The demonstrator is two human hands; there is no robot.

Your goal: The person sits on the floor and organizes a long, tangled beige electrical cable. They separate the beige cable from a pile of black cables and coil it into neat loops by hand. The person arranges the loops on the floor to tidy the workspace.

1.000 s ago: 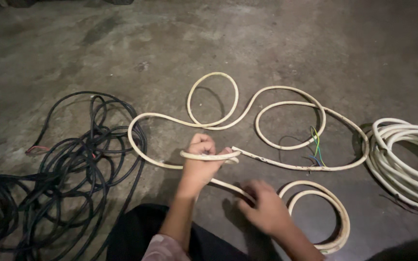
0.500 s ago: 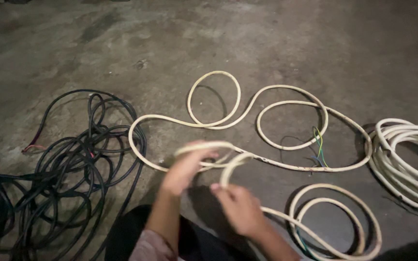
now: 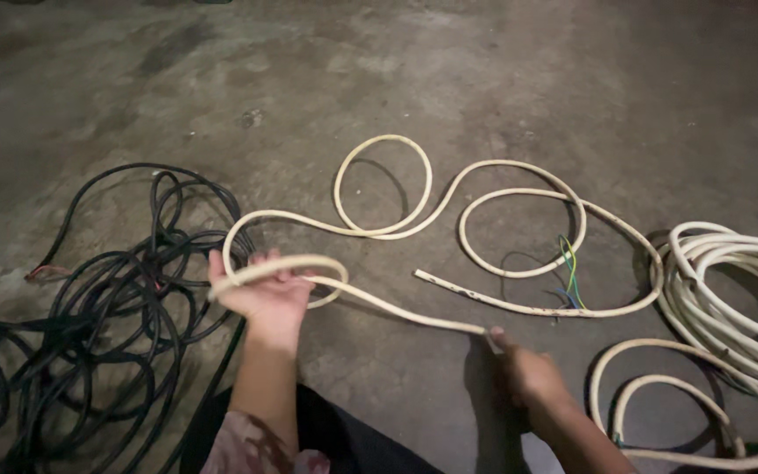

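- The cream cable [image 3: 396, 307] runs taut between the two hands, its long axis slanting from upper left down to lower right, lifted just above the concrete floor [image 3: 484, 79].
- The left hand [image 3: 261, 294] has its fingers curled up around a small loop of that cable — the loop lies over the fingertips and bulges out to the right of the hand.
- The right hand [image 3: 528, 377] is closed on the cable at the lower end of the taut span; its thumb and fingers pinch the strand, though the grip itself is in shadow and hard to read.
- Neither hand is nearer — each holds one end of the straight run, the left higher in the picture, the right lower.
- Past the right hand the same cable drops into two loose rings on the floor at the lower right.
- Beyond the hands, more cream cable snakes in open curls across the floor, with a cut end lying just right of the held loop.
- Coloured inner wires [image 3: 568, 268] — green, yellow, blue — stick out near the middle curl.
- A neat white cable coil [image 3: 730, 290] lies at the right edge.
- A tangled black cable pile [image 3: 107, 307] sits left of the left hand, close beside it.
- No containers are in view.
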